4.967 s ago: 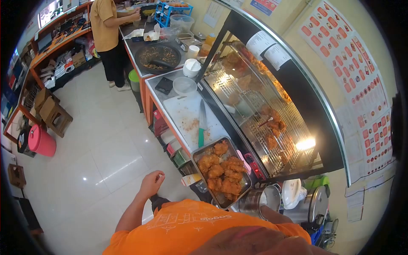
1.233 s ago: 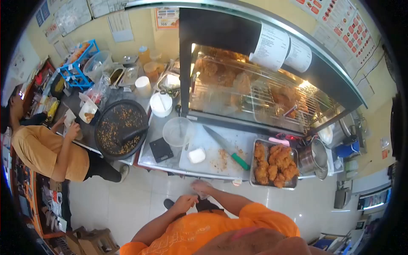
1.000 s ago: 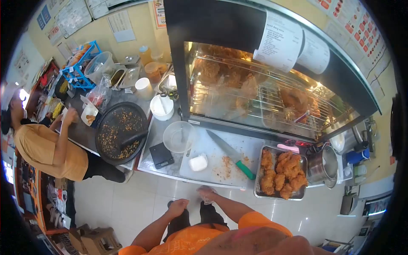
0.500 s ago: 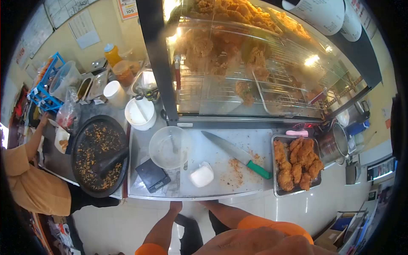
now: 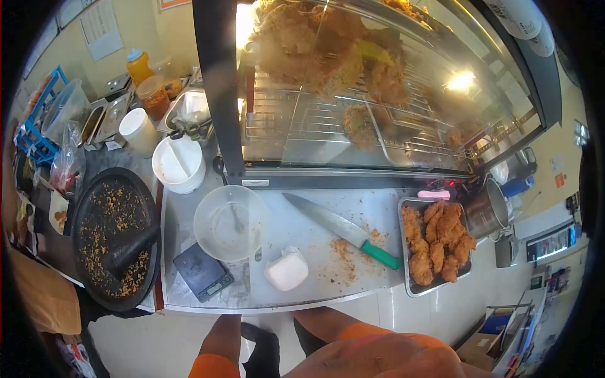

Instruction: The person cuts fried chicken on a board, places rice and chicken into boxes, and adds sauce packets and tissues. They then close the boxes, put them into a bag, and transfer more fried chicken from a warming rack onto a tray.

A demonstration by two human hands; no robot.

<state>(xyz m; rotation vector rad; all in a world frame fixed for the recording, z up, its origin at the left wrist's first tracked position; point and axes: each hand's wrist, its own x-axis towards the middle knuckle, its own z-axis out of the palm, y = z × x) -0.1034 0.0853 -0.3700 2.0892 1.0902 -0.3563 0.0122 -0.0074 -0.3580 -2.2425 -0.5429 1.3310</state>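
Note:
Both my forearms reach forward from orange sleeves to the front edge of the steel counter (image 5: 271, 310), where they pass out of sight. My left hand and my right hand are hidden under that edge. Nearest above them on the counter are a white wrapped packet (image 5: 287, 269) and a black scale (image 5: 201, 274). A clear round tub (image 5: 230, 223) stands behind the scale. A knife with a green handle (image 5: 380, 254) lies beside brown crumbs. On the right, a metal tray (image 5: 411, 287) holds several pieces of fried chicken (image 5: 446, 230).
A glass display case (image 5: 353, 113) with fried food stands behind the counter. On the left are a large black pan (image 5: 113, 239) with crumbs, a white tub (image 5: 179, 165) and a co-worker's tan sleeve (image 5: 44, 293). A steel pot (image 5: 486, 211) stands at the right.
The view has shifted, so the counter items at left and centre appear further left and the case looks closer. Less of the co-worker shows. Both my hands remain hidden.

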